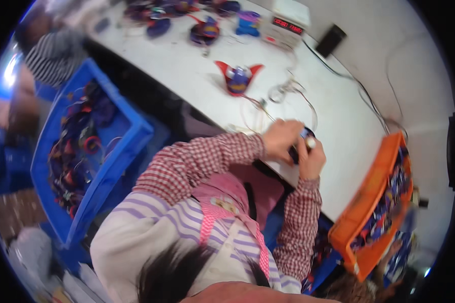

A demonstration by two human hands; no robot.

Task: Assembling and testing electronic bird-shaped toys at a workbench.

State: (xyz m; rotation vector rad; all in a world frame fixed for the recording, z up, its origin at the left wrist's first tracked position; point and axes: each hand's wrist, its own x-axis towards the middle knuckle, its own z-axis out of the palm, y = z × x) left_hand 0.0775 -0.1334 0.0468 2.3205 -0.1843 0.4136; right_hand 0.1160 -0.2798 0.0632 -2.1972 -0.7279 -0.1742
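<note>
Close together over the near edge of the white table, both hands are closed round one small dark rounded part [306, 133] with a whitish piece on it. My left hand [282, 137] grips it from the left, with the fingers bent. My right hand [312, 157] holds its right side, thumb and fingers pressed in. Much of the part is covered by fingers, so its kind is unclear. Thin wires [258, 103] lie on the table beyond my hands. Past them sits a purple and red toy-like piece [237, 80] with two pointed red wings.
A white box with a red digital display [288, 22] stands at the back, near a black adapter [331, 40]. More purple pieces [205, 31] lie far left. Filled bins flank the table: a blue bin [129, 132] left and an orange bin [365, 194] right. Another person's striped sleeve [55, 58] shows upper left.
</note>
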